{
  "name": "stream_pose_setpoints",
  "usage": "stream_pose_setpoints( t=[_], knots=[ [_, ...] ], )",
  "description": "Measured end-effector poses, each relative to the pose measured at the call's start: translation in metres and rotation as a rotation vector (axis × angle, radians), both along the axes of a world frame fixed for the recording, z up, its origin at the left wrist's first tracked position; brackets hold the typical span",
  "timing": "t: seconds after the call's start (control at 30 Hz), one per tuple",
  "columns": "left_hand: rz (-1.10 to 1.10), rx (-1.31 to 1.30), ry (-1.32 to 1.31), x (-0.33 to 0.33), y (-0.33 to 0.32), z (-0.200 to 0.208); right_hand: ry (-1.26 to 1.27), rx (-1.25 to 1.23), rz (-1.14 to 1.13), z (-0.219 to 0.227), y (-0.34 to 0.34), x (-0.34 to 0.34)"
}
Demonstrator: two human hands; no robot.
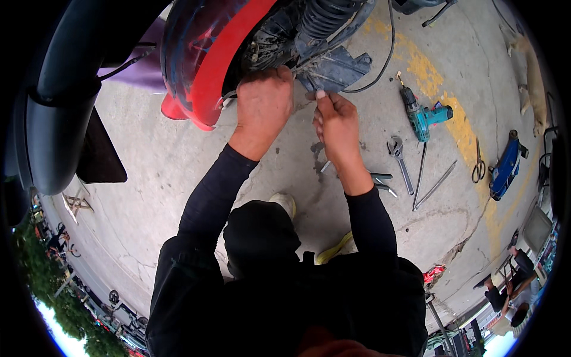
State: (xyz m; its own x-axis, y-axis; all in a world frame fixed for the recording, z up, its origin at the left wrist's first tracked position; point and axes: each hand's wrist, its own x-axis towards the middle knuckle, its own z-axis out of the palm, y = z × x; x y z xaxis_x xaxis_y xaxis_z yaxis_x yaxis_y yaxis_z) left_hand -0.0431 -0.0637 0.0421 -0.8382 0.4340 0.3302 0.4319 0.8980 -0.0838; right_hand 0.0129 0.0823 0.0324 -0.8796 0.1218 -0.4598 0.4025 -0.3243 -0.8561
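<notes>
A scooter or motorbike with a glossy red body panel (208,71) fills the top of the view. Behind the panel are dirty dark parts and a black ribbed, spring-like part (327,18). My left hand (264,104) is closed in a fist among these parts, beside the red panel; its fingertips and whatever they hold are hidden. A dusty dark plastic flap (336,68) sticks out to the right of it. At the flap's lower edge, my right hand (338,122) pinches with the thumb on top and the other fingers curled under.
On the concrete at right lie a teal cordless drill (423,113), an adjustable wrench (399,160), thin rods (437,184), scissors (479,163) and a blue floor jack (507,166). Pliers (380,178) lie beside my right forearm. A dog (532,83) rests at far right; people sit lower right.
</notes>
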Motion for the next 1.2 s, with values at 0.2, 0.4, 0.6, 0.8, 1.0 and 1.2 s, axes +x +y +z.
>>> stream_pose_setpoints(
  t=[0.2, 0.4, 0.6, 0.8, 1.0, 1.2],
  knots=[
    [-0.009, -0.011, 0.018, 0.0, 0.0, 0.004, 0.199, 0.383, -0.023, -0.015, 0.002, -0.011],
    [0.035, -0.087, -0.066, 0.004, 0.002, 0.004, 0.632, 1.246, 0.139, -0.008, 0.017, -0.015],
    [0.001, -0.075, -0.035, 0.001, 0.0, 0.005, 0.72, 1.421, 0.295, -0.006, 0.032, -0.022],
    [-0.001, -0.073, -0.049, -0.001, -0.001, 0.004, 0.815, 1.53, 0.301, -0.008, 0.03, -0.02],
    [-0.009, -0.059, -0.001, 0.001, -0.001, 0.003, 0.696, 1.425, 0.217, -0.007, 0.02, -0.016],
    [0.002, -0.111, 0.011, -0.003, -0.002, 0.001, 0.619, 1.158, 0.069, -0.017, 0.011, -0.014]
  ],
)
